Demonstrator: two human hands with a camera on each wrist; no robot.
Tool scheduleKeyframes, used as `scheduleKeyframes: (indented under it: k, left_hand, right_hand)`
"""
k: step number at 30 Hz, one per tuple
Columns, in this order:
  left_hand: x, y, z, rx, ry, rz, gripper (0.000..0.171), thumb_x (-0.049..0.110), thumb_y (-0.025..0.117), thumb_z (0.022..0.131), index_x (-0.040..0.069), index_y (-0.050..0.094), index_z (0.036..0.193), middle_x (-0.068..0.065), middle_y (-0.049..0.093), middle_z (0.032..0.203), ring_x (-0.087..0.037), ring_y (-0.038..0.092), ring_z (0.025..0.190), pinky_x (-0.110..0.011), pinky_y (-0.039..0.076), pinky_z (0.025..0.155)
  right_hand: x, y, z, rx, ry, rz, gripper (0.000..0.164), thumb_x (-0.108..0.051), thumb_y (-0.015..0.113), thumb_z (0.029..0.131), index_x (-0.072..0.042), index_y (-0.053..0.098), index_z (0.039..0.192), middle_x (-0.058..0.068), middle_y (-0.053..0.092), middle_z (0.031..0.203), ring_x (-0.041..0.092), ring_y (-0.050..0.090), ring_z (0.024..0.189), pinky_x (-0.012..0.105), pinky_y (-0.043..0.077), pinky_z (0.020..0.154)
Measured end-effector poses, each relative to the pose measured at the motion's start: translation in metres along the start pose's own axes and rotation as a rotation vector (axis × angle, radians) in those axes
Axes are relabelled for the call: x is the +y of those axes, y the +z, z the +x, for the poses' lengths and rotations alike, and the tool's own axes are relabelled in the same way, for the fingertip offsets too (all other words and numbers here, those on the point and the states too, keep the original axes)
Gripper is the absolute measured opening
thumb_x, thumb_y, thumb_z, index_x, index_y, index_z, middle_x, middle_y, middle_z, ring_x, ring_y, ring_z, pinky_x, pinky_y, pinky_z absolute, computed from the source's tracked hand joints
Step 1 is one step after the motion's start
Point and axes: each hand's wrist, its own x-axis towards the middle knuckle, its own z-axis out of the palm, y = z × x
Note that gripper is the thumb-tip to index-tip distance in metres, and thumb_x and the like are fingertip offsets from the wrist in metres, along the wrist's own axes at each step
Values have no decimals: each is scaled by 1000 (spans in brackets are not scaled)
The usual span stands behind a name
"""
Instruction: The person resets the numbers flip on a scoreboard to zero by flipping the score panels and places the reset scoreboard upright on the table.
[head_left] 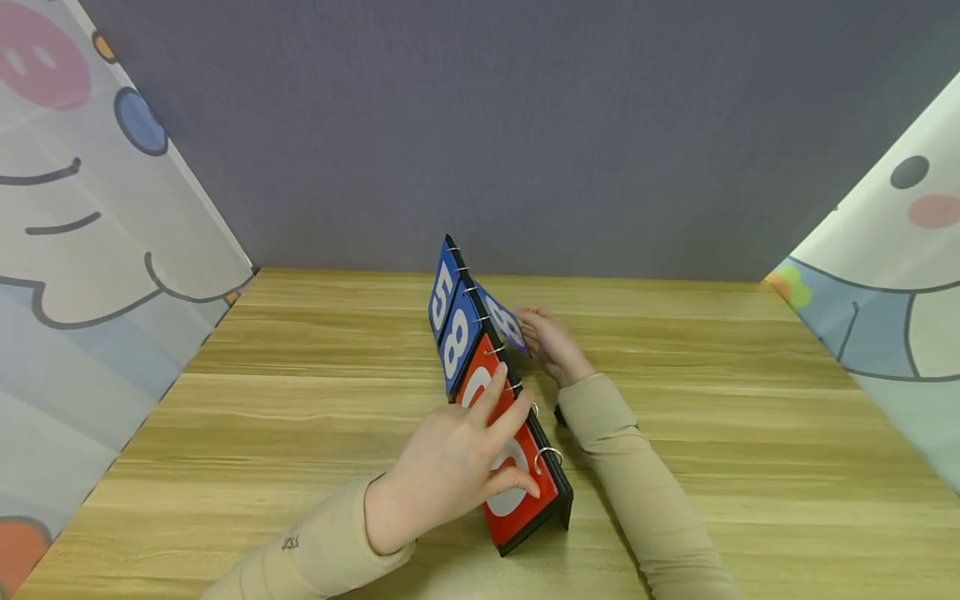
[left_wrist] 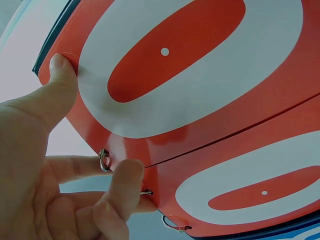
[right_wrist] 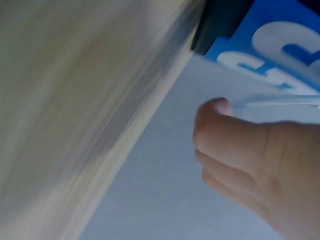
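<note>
A black-framed flip scoreboard [head_left: 567, 500] stands tent-like on the table, its ringed top edge running away from me. Two red number cards [left_wrist: 270, 30] with white zeros hang at the near end, and blue cards showing 8 [head_left: 456, 342] and 5 at the far end. My left hand [head_left: 450, 467] grips the near part, thumb on the red face and some fingers over the top edge among the rings. Behind the board, my right hand [head_left: 555, 343] pinches the edge of a turned-over blue number card [head_left: 501, 317] showing an 8. In the right wrist view the right hand [right_wrist: 245, 155] partly hides that edge.
Wood-grain table [head_left: 300, 375] lies under the board. A grey panel [head_left: 480, 150] rises along its back edge, and cartoon-printed sheets [head_left: 82, 217] flank it on both sides. A small black object [head_left: 559, 415] shows beside the right sleeve.
</note>
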Motion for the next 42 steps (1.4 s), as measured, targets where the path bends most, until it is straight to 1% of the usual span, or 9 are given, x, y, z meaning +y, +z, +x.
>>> scheduleKeyframes:
  k: [6, 11, 14, 17, 22, 27, 33, 36, 42]
  left_hand:
    - [0, 0, 0, -2, -3, 3, 79, 70, 61, 66, 12, 56, 120, -22, 61, 121, -9, 48, 40, -22, 39, 43]
    - [0, 0, -1, -11, -5, 0, 79, 70, 61, 66, 12, 56, 120, -22, 61, 121, -9, 47, 40, -21, 39, 43]
    - [0, 0, -1, -12, -4, -1, 79, 71, 60, 67, 12, 56, 120, -21, 61, 121, -9, 46, 39, -21, 39, 43]
    - [0, 0, -1, -12, -2, -2, 78, 71, 59, 68, 12, 56, 120, -22, 61, 121, -9, 45, 39, -21, 39, 42]
    - [0, 0, 0, -22, -7, -1, 78, 70, 60, 67, 12, 57, 120, -22, 60, 121, -8, 45, 39, -20, 39, 42]
    - [0, -1, 0, -39, -11, -5, 78, 70, 60, 68, 13, 56, 121, -21, 60, 121, -8, 44, 38, -19, 38, 42]
    - [-1, -1, 1, -49, -8, -11, 78, 70, 58, 70, 13, 55, 122, -21, 60, 122, -8, 43, 38, -17, 36, 41]
    - [-1, -1, 1, -51, -7, -13, 77, 70, 59, 69, 13, 55, 121, -21, 60, 122, -7, 43, 37, -17, 35, 41]
    - [0, -1, 0, -42, -7, -12, 77, 70, 60, 69, 13, 56, 121, -21, 60, 122, -7, 44, 38, -18, 37, 42]
  right_hand:
    - [-5, -15, 5, 138, -55, 37, 22, -13, 49, 94, -3, 48, 113, -4, 50, 91, 8, 48, 85, 18, 43, 70]
    - [-8, -25, 7, 213, -88, 38, 32, -10, 53, 92, -1, 44, 122, -4, 49, 94, 0, 52, 69, 13, 44, 58]
    - [-11, -30, 5, 232, -96, 58, 30, -7, 55, 91, -5, 45, 118, -4, 48, 99, -1, 53, 63, 12, 45, 55]
    - [-17, -34, 2, 225, -107, 100, 33, -7, 56, 91, -7, 43, 121, -3, 48, 100, 0, 55, 61, 12, 46, 55]
    - [-27, -37, -4, 183, -149, 184, 52, -7, 51, 93, -2, 29, 140, -1, 52, 92, 0, 59, 58, 11, 47, 56]
    - [-35, -38, -11, 164, -206, 223, 53, -8, 46, 95, -2, 27, 144, 0, 50, 95, -1, 55, 60, 10, 46, 59]
    - [-45, -33, -23, 155, -363, 220, 58, -5, 44, 95, -5, 20, 147, 3, 47, 105, -1, 57, 66, 11, 47, 69]
    - [-49, -27, -32, 154, -439, 205, 60, -5, 47, 95, -10, 19, 148, 2, 48, 101, 1, 58, 72, 14, 48, 77]
    - [-50, -10, -46, 147, -583, 77, 62, -3, 55, 91, -14, 27, 145, -2, 54, 105, 9, 55, 93, 18, 49, 84]
